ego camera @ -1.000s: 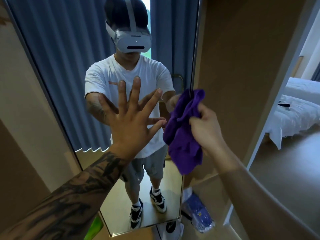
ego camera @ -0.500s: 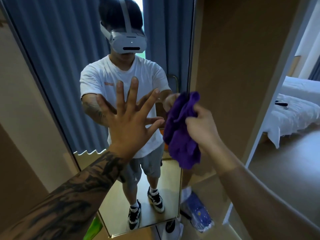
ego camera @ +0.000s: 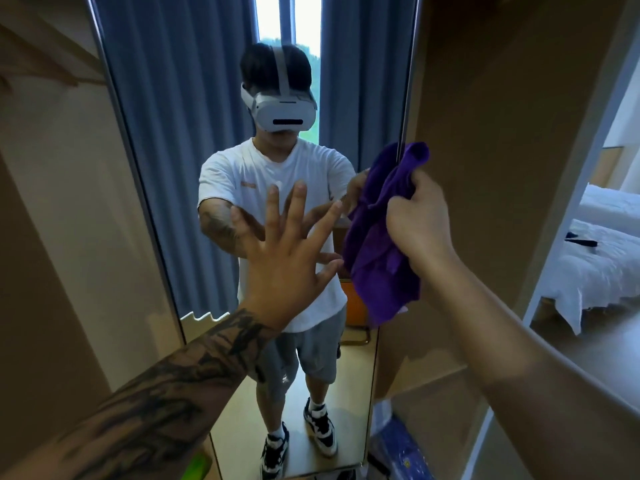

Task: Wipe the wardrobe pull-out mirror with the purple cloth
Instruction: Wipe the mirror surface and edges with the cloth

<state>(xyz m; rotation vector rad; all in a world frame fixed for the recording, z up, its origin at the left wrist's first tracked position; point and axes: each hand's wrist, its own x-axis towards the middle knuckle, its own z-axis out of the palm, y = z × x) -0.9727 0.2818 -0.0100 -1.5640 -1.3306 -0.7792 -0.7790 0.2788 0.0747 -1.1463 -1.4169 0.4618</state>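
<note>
The tall pull-out mirror [ego camera: 194, 140] stands in front of me, framed in thin metal, and reflects a person, blue curtains and a window. My left hand [ego camera: 284, 258] presses flat on the glass at mid-height with the fingers spread. My right hand [ego camera: 415, 226] grips the bunched purple cloth [ego camera: 377, 251] against the mirror's right edge, level with my left hand. Part of the cloth hangs loose below my fist.
Tan wardrobe panels [ego camera: 491, 140] flank the mirror on both sides. A bed with white bedding [ego camera: 602, 268] shows through the opening at the right. A blue packet [ego camera: 398, 452] lies on the floor by the mirror's lower right corner.
The view has tilted up, so more of the mirror's top shows. My right hand with the cloth has shifted slightly up along the mirror's right edge. My left hand stays pressed flat.
</note>
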